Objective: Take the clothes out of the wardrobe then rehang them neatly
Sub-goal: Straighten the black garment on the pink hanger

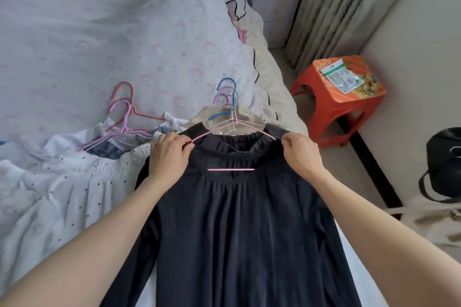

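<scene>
The dark garment (pixel 239 219) lies flat on the bed (pixel 99 32), neck end away from me, with a pink wire hanger (pixel 230 129) seated in its elastic opening; the hanger's lower bar shows through the opening and its hook lies among other hooks beyond the collar. My left hand (pixel 169 154) pinches the fabric and the hanger's left arm end together, fingers curled round them. My right hand (pixel 303 152) pinches the right shoulder edge at the opposite arm end in the same way. I judge the step in hand to be seating this garment squarely on its hanger. To do it well, I would draw both shoulders outward evenly until the elastic sits centred on the wire, then check that neither arm end pokes through the cloth. Before lifting, I would free the hook from the blue hanger (pixel 228 97) lying just beside it, since they could tangle. The white dotted garment (pixel 62 194) and the pink and purple hangers (pixel 122 112) lie to the left, awaiting attention.
</scene>
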Action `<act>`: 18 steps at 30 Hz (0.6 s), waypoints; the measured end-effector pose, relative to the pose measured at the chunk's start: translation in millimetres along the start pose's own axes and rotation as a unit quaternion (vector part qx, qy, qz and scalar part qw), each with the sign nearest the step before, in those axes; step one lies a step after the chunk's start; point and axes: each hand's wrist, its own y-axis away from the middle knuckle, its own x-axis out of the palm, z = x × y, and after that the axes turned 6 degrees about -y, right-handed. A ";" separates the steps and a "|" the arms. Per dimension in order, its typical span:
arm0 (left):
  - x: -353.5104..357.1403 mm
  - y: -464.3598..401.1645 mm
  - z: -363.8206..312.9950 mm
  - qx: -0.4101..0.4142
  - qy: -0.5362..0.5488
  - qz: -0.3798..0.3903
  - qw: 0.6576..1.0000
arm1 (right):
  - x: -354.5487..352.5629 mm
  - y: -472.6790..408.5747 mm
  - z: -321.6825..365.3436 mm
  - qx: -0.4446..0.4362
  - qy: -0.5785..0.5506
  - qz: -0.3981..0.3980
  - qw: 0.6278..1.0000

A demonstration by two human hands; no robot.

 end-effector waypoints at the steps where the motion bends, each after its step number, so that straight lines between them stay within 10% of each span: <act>1: -0.8 2.9 -1.3 0.003 -0.001 0.014 1.000 | -0.2 3.1 -1.0 -0.001 0.004 0.013 1.000; 18: -82.9 197.4 -71.1 0.137 0.049 0.063 0.987 | -88.6 257.2 -30.6 0.020 0.061 0.022 0.998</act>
